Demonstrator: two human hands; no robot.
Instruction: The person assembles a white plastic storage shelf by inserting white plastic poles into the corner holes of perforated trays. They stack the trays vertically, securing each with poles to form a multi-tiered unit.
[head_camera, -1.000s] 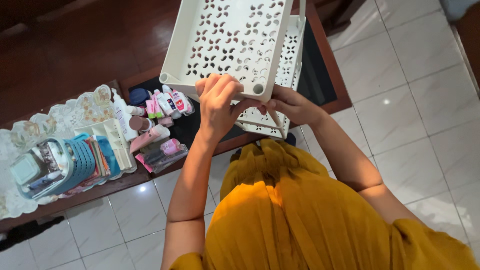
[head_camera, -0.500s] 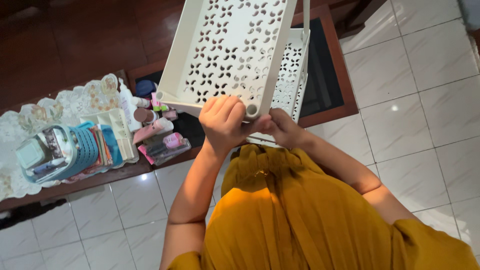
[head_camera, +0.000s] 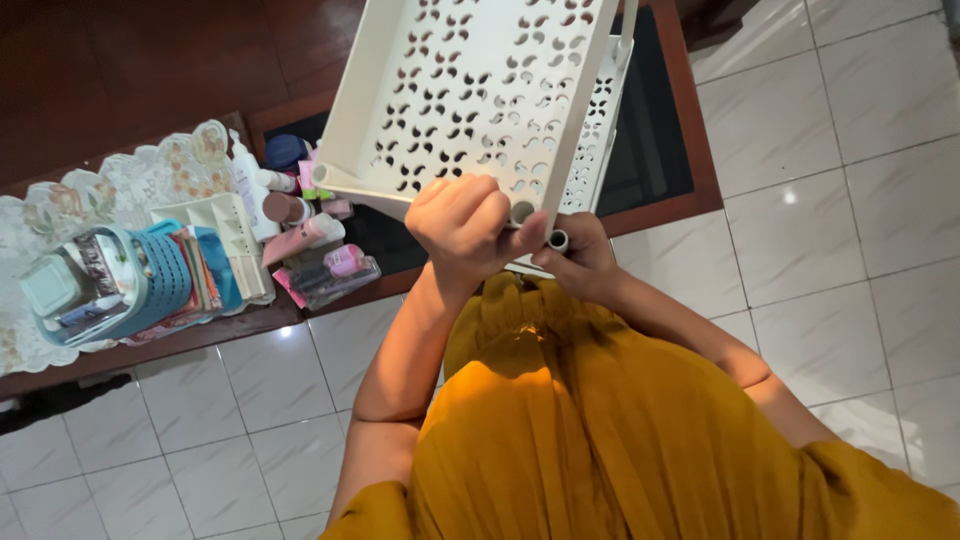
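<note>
White tray (head_camera: 470, 90) now nearer, left hand (head_camera: 465, 225) clenched on its rim, right hand (head_camera: 580, 262) pinching tube (head_camera: 557, 240).

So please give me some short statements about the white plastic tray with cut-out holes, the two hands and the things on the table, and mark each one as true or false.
1. The left hand grips the near corner of the white perforated plastic tray. True.
2. The right hand holds a short white tube at its fingertips. True.
3. The tray is full of bottles. False: nothing lies in the tray.
4. A blue plastic basket stands on the dark wooden table, left of the tray. True.
5. The floor is covered by green carpet. False: it is pale glossy tile.
6. The person wears a blue garment. False: the garment is mustard yellow.
</note>
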